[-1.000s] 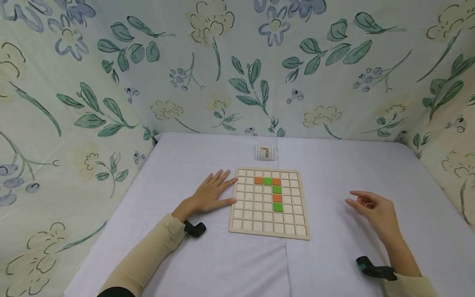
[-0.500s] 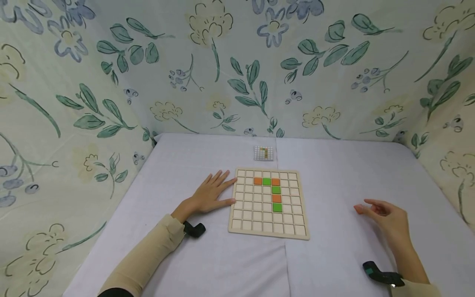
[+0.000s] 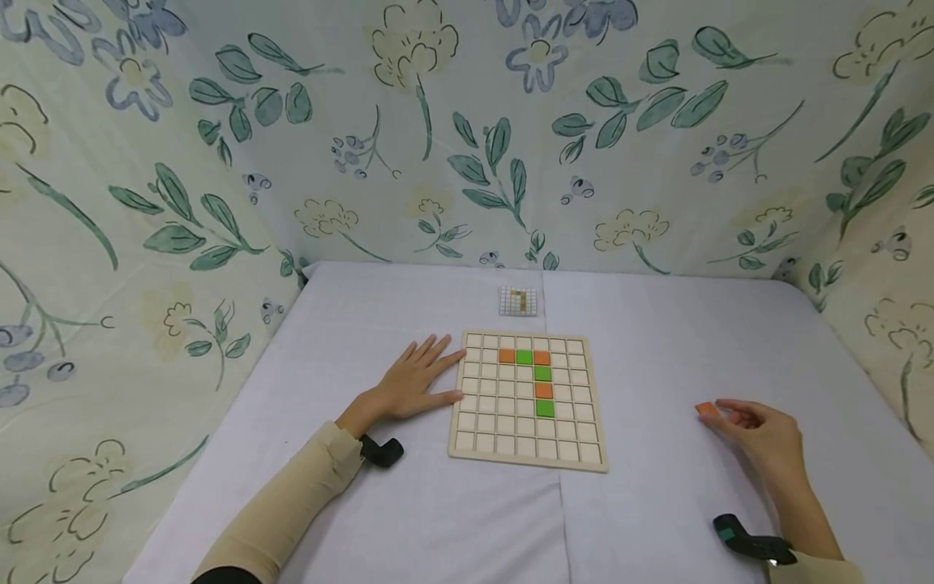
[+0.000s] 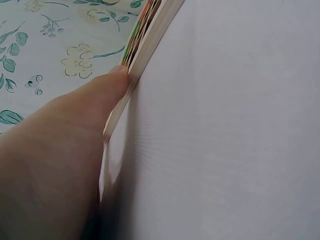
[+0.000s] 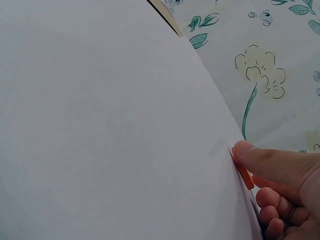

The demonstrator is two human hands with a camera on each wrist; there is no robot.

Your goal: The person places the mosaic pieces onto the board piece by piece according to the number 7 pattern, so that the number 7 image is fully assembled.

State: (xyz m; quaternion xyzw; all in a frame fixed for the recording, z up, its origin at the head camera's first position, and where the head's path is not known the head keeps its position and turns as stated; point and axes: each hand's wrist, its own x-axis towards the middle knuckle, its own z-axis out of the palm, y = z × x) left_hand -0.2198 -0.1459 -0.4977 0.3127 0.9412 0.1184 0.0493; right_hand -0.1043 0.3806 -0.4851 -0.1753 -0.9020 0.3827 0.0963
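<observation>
A square wooden grid board (image 3: 474,446) lies mid-table. Its tiles form a hooked shape: an orange, a green and an orange tile (image 3: 541,358) across, then green, orange and a green tile (image 3: 545,408) downward. My left hand (image 3: 412,381) is spread flat on the cloth, thumb and index fingertips at the board's left edge; the left wrist view shows the thumb against that edge (image 4: 145,55). Off to the right of the board, my right hand (image 3: 766,434) pinches a loose orange tile (image 3: 705,409) between thumb and forefinger. In the right wrist view this tile (image 5: 243,170) sits low over the cloth, under the thumb.
A small card (image 3: 518,301) printed with a coloured grid lies behind the board. White cloth (image 3: 635,519) covers the table, and a floral curtain (image 3: 467,146) hangs round its back and sides.
My right hand has moved right and slightly toward me, and an orange tile now shows at its fingertips where none showed a second ago. The left hand and board stay put.
</observation>
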